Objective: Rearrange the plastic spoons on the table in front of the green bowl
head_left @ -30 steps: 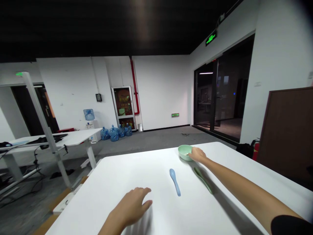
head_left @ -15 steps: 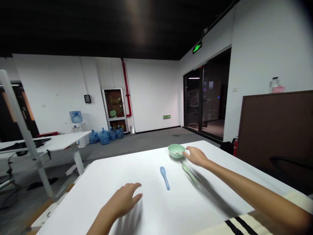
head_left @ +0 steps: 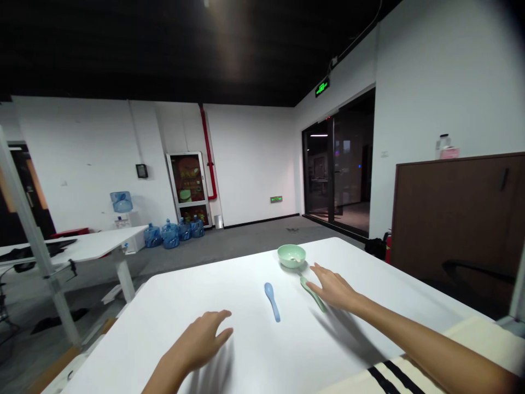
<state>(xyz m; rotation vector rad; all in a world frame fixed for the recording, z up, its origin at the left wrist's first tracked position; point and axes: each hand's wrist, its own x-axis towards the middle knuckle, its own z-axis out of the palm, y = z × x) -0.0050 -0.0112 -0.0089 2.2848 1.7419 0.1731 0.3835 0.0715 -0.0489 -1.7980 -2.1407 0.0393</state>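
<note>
Nearest, the left hand (head_left: pixel 203 340) hovers over the white table (head_left: pixel 250 361), its grip wide and empty. Beyond it lies the blue spoon (head_left: pixel 272 302). The right hand (head_left: pixel 336 291), also wide and empty, is at the green spoon (head_left: pixel 316 301), contact unclear. Farther off, the green bowl (head_left: pixel 291 255) stands upright near the right fingertips, something pale inside

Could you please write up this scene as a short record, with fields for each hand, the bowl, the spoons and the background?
Left hand: open, holding nothing, left of the blue spoon
Right hand: open, close by the green spoon; contact unclear
Bowl: green, upright, beyond the spoons, something small and pale inside
Blue spoon: on the white table, handle toward the person
Green spoon: right of the blue one
Background: blue water jugs on the floor
</note>
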